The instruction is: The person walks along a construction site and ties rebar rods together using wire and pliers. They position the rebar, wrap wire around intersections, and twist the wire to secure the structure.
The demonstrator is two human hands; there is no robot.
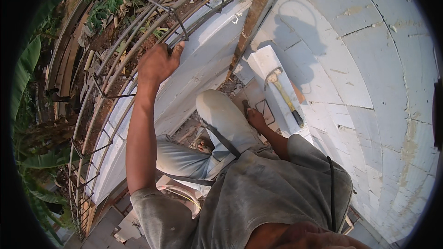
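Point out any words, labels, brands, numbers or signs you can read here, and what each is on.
There are none that I can read.
Hammer: too small to tell whether its handle is marked.
Dark item at the right hand: too small to tell.
White block wall: joints, smears and stains only, no legible lettering.
Steel bars by the left hand and grey shirt: no lettering shows.

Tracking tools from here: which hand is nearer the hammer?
Right: the right hand is just left of the hammer; the left hand is farther left, on the rebar cage.
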